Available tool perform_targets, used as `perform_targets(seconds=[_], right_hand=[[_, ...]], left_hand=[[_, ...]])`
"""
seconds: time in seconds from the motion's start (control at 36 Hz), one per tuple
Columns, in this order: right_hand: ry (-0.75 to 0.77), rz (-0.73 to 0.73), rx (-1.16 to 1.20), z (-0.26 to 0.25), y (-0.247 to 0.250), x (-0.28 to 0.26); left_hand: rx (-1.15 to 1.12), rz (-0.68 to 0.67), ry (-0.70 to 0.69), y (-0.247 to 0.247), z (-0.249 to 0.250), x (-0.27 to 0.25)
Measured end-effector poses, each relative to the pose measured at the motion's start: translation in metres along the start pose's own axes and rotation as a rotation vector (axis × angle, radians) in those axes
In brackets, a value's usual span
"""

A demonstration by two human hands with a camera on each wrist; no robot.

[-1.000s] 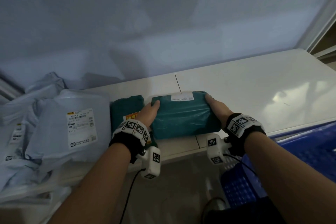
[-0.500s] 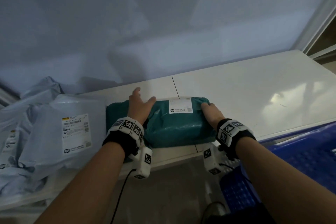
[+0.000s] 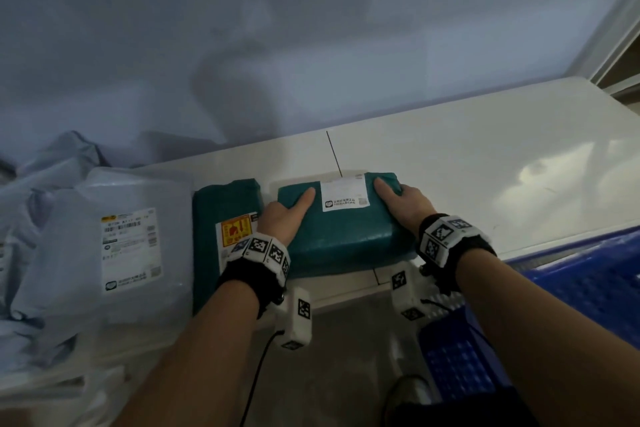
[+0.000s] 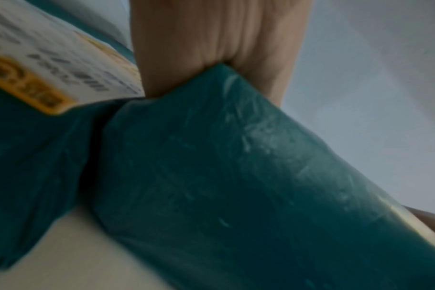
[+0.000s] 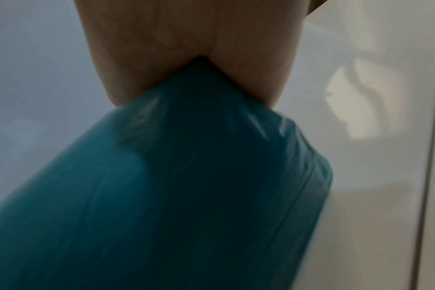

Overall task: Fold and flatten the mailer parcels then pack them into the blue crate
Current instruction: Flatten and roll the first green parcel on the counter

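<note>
A teal mailer parcel (image 3: 343,232) with a white label (image 3: 344,196) on top lies near the front edge of the white table (image 3: 485,166). My left hand (image 3: 287,215) grips its left end, one digit stretched over the top. At the right end my right hand (image 3: 401,201) grips the same parcel, its other fingers hidden past the edge. The wrist views show each palm, left (image 4: 211,39) and right (image 5: 186,39), pressed against the parcel's teal film (image 4: 236,176) (image 5: 186,186). The blue crate (image 3: 588,288) stands low at the right, in front of the table.
A second teal parcel (image 3: 221,215) with an orange-and-white label lies just left of the held one. Several grey mailers (image 3: 128,243) are heaped at the far left. A pale wall (image 3: 311,45) runs behind the table. The table's right half is bare.
My left hand left its flat rest over the two teal parcels and now grips the parcel's left end. A gap shows between the two parcels.
</note>
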State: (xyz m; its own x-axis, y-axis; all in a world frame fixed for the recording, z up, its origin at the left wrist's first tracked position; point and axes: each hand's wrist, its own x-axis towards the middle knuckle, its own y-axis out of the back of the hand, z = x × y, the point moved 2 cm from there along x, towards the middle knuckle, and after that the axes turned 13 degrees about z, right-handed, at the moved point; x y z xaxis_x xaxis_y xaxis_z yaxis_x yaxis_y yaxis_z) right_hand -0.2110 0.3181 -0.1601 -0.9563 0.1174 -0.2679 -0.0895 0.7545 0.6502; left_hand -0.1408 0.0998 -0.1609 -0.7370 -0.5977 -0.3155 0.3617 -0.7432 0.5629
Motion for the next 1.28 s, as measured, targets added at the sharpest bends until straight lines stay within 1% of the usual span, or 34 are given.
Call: perform_targets(seconds=[0.08, 0.17, 0.39, 0.47, 0.53, 0.67, 0.72, 0.78, 0.89, 1.0, 1.11, 1.28], right_hand=[[0.022, 0.012, -0.039, -0.001, 0.000, 0.000], [0.025, 0.019, -0.076, -0.001, 0.000, 0.001], [0.011, 0.037, -0.076, -0.002, -0.001, 0.004], [0.001, 0.046, -0.079, -0.002, -0.002, 0.005], [0.000, 0.051, -0.078, -0.004, -0.001, 0.003], [-0.003, 0.048, -0.084, -0.007, 0.005, -0.007], [-0.010, 0.050, -0.068, -0.007, 0.008, -0.010], [-0.026, 0.046, -0.026, -0.004, 0.010, -0.011], [-0.032, 0.014, 0.054, 0.000, 0.010, -0.013], [0.006, 0.002, 0.036, 0.001, 0.010, -0.012], [0.042, 0.018, 0.013, 0.001, 0.014, -0.003], [0.048, 0.033, 0.027, 0.004, 0.026, 0.019]], left_hand=[[0.030, 0.032, -0.032, 0.000, 0.002, -0.003], [0.090, 0.058, -0.031, 0.000, 0.003, -0.004], [0.112, 0.091, -0.045, -0.002, 0.004, -0.003], [0.115, 0.082, -0.035, -0.001, 0.006, -0.005], [0.100, 0.068, -0.027, 0.001, 0.008, -0.007], [0.048, -0.033, 0.040, 0.009, 0.008, -0.014], [0.002, -0.044, 0.044, 0.013, 0.007, -0.019], [-0.055, -0.047, 0.058, 0.013, 0.004, -0.023], [-0.080, -0.024, 0.055, 0.013, -0.001, -0.034], [-0.088, 0.011, 0.035, 0.006, -0.003, -0.031], [-0.102, 0.028, 0.046, -0.004, 0.000, -0.024], [-0.114, 0.044, 0.057, -0.023, 0.011, -0.018]])
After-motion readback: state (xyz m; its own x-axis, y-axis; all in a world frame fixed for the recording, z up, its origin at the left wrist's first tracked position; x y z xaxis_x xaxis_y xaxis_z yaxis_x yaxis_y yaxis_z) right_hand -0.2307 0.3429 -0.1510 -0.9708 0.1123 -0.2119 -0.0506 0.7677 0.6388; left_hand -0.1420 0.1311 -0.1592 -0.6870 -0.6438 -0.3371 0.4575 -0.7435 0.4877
